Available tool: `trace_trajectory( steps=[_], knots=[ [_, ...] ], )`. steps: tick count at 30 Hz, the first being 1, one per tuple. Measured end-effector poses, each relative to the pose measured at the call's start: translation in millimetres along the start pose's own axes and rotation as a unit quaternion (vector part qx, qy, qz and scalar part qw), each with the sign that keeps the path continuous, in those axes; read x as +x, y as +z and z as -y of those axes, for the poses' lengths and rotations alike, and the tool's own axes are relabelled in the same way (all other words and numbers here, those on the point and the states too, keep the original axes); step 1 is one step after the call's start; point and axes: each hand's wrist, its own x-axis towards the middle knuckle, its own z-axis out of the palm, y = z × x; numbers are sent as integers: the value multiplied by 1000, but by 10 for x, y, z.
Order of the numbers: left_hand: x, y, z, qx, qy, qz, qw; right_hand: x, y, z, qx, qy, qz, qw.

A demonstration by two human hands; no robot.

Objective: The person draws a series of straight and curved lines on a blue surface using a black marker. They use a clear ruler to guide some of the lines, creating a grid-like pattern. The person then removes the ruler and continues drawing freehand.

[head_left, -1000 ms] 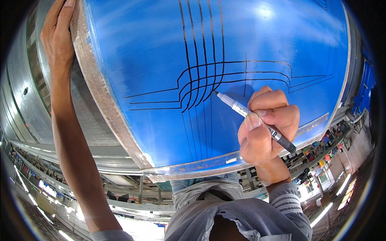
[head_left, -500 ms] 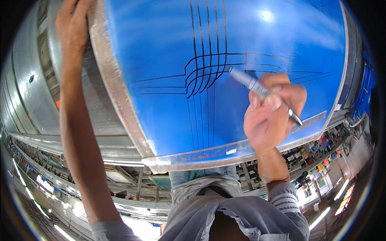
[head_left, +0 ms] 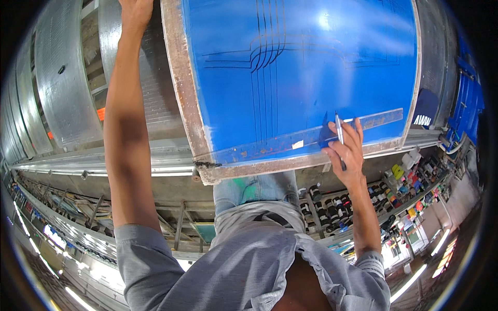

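A blue panel (head_left: 223, 109) in a worn, light-coloured frame (head_left: 188, 88) lies before me, marked with thin dark lines, several of them curving across others. At the panel's near edge, my right hand (head_left: 347, 150) grips a pale pen with a dark end (head_left: 340, 128). Its fingers are over a long transparent ruler (head_left: 378, 119), which lies across the near part of the panel; whether they press on it I cannot tell. My left hand (head_left: 137, 13) is by the frame's far left side, its fingers cut off by the picture's top edge.
Long metal surfaces (head_left: 62, 72) with gaps run to the left of the frame. A dark blue item with white marking (head_left: 426, 109) lies just right of it. Below, at right, several dark containers (head_left: 332, 210) stand on a shelf near my legs.
My right hand has come down from the drawn lines to the ruler, with the pen turned more upright in it. The panel now appears higher and farther off in view.
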Motion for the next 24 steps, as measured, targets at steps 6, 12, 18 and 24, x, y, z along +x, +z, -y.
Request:
trace_trajectory(
  steps=[6,12,18,24],
  knots=[
    [35,18,307,23,-4,33,999,168,-68,-14,-8,-15,4,1000],
    [32,-368,107,38,-61,44,996,-51,15,-141,18,-77,-17,997],
    [-957,-413,-1185,163,-89,-44,982,-471,23,102,7,-19,-214,977],
    [-2560,4,-2547,186,-78,239,950,-764,26,294,50,62,-301,950]
  ],
)
